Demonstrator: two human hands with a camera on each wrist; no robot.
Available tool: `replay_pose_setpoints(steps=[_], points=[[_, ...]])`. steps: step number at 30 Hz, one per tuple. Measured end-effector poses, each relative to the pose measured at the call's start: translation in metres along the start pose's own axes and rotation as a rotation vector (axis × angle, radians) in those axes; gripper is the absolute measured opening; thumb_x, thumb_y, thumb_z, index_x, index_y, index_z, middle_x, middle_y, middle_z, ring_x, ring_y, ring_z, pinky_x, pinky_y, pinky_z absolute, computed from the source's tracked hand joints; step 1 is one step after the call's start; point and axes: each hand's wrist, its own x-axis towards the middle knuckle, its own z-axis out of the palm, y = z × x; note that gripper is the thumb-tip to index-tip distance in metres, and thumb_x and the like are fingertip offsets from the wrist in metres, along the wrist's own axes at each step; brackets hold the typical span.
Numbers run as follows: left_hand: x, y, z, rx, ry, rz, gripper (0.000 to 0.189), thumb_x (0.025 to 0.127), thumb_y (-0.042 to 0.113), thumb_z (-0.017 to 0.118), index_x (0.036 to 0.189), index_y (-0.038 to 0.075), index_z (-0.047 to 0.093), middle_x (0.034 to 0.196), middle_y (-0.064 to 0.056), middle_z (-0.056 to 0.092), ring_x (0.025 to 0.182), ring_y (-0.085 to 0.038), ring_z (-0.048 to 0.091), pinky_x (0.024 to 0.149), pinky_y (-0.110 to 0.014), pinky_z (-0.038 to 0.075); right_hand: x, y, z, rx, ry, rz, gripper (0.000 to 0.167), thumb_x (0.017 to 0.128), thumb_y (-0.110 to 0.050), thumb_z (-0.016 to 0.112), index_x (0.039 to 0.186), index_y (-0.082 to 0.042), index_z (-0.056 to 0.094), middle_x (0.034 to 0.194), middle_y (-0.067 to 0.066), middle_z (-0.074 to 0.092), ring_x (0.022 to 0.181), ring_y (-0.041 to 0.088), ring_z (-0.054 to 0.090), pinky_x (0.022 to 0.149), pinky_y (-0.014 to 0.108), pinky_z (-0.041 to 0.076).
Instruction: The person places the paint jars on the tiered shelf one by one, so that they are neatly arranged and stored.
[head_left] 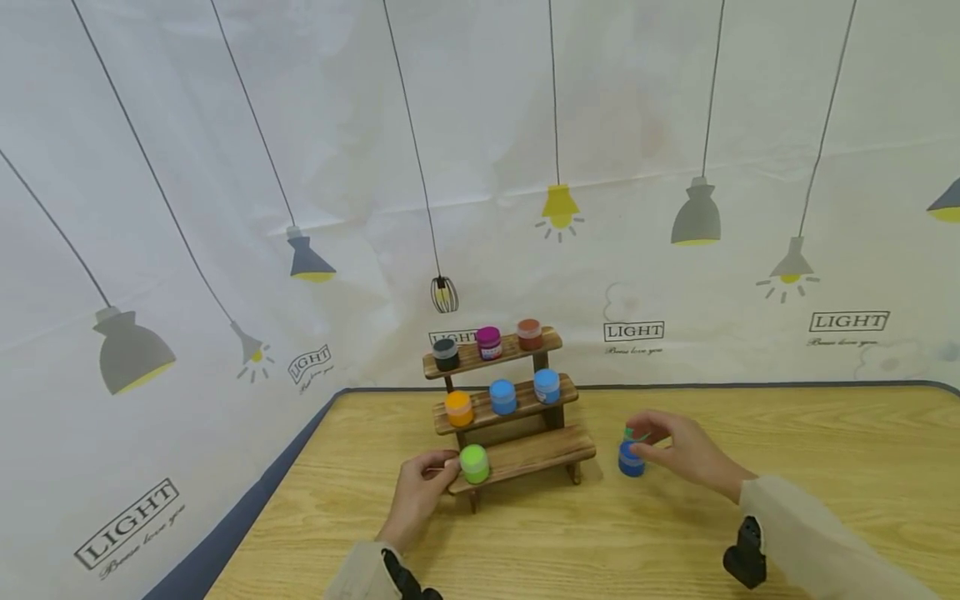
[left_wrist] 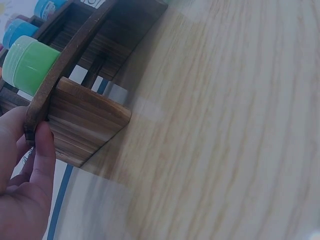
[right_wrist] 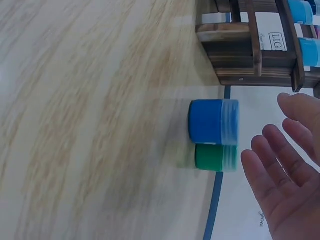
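Note:
My left hand [head_left: 416, 493] pinches the left end of the bottom shelf of a three-tier wooden rack [head_left: 536, 456]. In the left wrist view, thumb and fingers close round the shelf end, beside a lime green paint jar [left_wrist: 37, 67]. To the rack's right, my right hand [head_left: 688, 450] hovers over a dark blue jar [head_left: 631, 463], fingers spread and slightly bent. The right wrist view shows a gap between that hand and the blue jar. A green jar [right_wrist: 209, 158] stands right beside the blue one, partly hidden behind it and the fingers in the head view.
Black [head_left: 446, 357], magenta [head_left: 489, 345] and brown-red [head_left: 529, 335] jars occupy the top shelf. An orange jar [head_left: 459, 410] and two light blue jars stand on the middle one. Behind the wooden table [head_left: 315, 517] hangs a lamp-printed wall covering [head_left: 495, 100].

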Motion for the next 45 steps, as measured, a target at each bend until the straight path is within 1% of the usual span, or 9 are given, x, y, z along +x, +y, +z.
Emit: replay_pose_setpoints(steps=[5, 8, 12, 16, 23, 32, 36, 42, 45], points=[[0.0, 0.001, 0.0, 0.003, -0.005, -0.004, 0.029, 0.085, 0.017, 0.06, 0.103, -0.006, 0.062, 0.099, -0.015, 0.061, 0.078, -0.015, 0.058, 0.065, -0.024, 0.047, -0.002, 0.008, 0.0, -0.017, 0.008, 0.002, 0.032, 0.082, -0.016, 0.064, 0.108, 0.002, 0.057, 0.097, 0.012, 0.06, 0.081, 0.022, 0.058, 0.066, 0.027, 0.047], [0.001, 0.001, 0.0, 0.001, -0.003, -0.014, 0.03, 0.085, 0.018, 0.06, 0.103, -0.005, 0.062, 0.1, -0.015, 0.06, 0.079, -0.015, 0.058, 0.066, -0.025, 0.048, -0.003, 0.012, 0.002, 0.001, 0.009, 0.013, 0.031, 0.081, -0.014, 0.065, 0.107, 0.003, 0.057, 0.096, 0.011, 0.06, 0.081, 0.022, 0.058, 0.067, 0.026, 0.047], [0.001, 0.001, 0.0, 0.001, -0.006, -0.012, 0.029, 0.085, 0.017, 0.06, 0.103, -0.005, 0.062, 0.1, -0.015, 0.061, 0.08, -0.016, 0.058, 0.066, -0.026, 0.048, -0.002, 0.015, 0.005, 0.042, -0.001, 0.044, 0.033, 0.08, -0.014, 0.066, 0.106, 0.004, 0.057, 0.098, 0.013, 0.059, 0.083, 0.023, 0.057, 0.066, 0.026, 0.048], [0.001, 0.0, 0.0, -0.008, -0.008, -0.003, 0.028, 0.085, 0.016, 0.06, 0.103, -0.005, 0.062, 0.098, -0.014, 0.061, 0.078, -0.016, 0.059, 0.064, -0.025, 0.048, -0.001, 0.017, 0.008, 0.058, -0.008, 0.068, 0.034, 0.079, -0.012, 0.066, 0.107, 0.004, 0.056, 0.1, 0.016, 0.058, 0.085, 0.025, 0.056, 0.064, 0.026, 0.048], [0.0, 0.0, 0.0, -0.015, -0.003, -0.013, 0.029, 0.085, 0.016, 0.06, 0.104, -0.006, 0.061, 0.096, -0.013, 0.061, 0.077, -0.014, 0.058, 0.063, -0.023, 0.047, 0.001, 0.018, 0.011, 0.071, -0.012, 0.054, 0.035, 0.078, -0.009, 0.067, 0.107, 0.007, 0.056, 0.102, 0.019, 0.057, 0.084, 0.027, 0.056, 0.065, 0.026, 0.048], [-0.001, 0.001, 0.0, -0.02, -0.007, -0.028, 0.03, 0.085, 0.017, 0.06, 0.105, -0.005, 0.061, 0.097, -0.013, 0.061, 0.078, -0.015, 0.058, 0.064, -0.023, 0.047, 0.001, 0.014, 0.012, 0.065, -0.032, 0.083, 0.036, 0.078, -0.011, 0.068, 0.107, 0.008, 0.057, 0.102, 0.018, 0.058, 0.083, 0.025, 0.056, 0.066, 0.028, 0.048], [0.0, 0.001, 0.0, -0.01, -0.007, -0.025, 0.03, 0.085, 0.017, 0.06, 0.105, -0.005, 0.062, 0.099, -0.014, 0.061, 0.078, -0.016, 0.058, 0.064, -0.024, 0.048, 0.002, 0.015, 0.012, 0.044, -0.056, 0.079, 0.038, 0.078, -0.013, 0.067, 0.108, 0.009, 0.057, 0.1, 0.017, 0.057, 0.083, 0.025, 0.056, 0.067, 0.03, 0.048], [-0.001, 0.002, -0.001, 0.002, -0.015, -0.027, 0.03, 0.085, 0.018, 0.06, 0.105, -0.005, 0.062, 0.101, -0.015, 0.06, 0.08, -0.018, 0.059, 0.066, -0.027, 0.048, 0.002, 0.014, 0.012, 0.01, -0.091, 0.066, 0.04, 0.079, -0.015, 0.067, 0.109, 0.011, 0.057, 0.092, 0.011, 0.056, 0.081, 0.023, 0.055, 0.067, 0.032, 0.048], [-0.001, 0.002, -0.001, 0.004, -0.013, -0.026, 0.03, 0.085, 0.018, 0.06, 0.105, -0.005, 0.062, 0.1, -0.015, 0.06, 0.08, -0.018, 0.059, 0.066, -0.027, 0.048, 0.002, 0.014, 0.012, 0.008, -0.096, 0.071, 0.041, 0.079, -0.016, 0.066, 0.109, 0.01, 0.057, 0.092, 0.01, 0.056, 0.081, 0.023, 0.054, 0.067, 0.032, 0.047]])
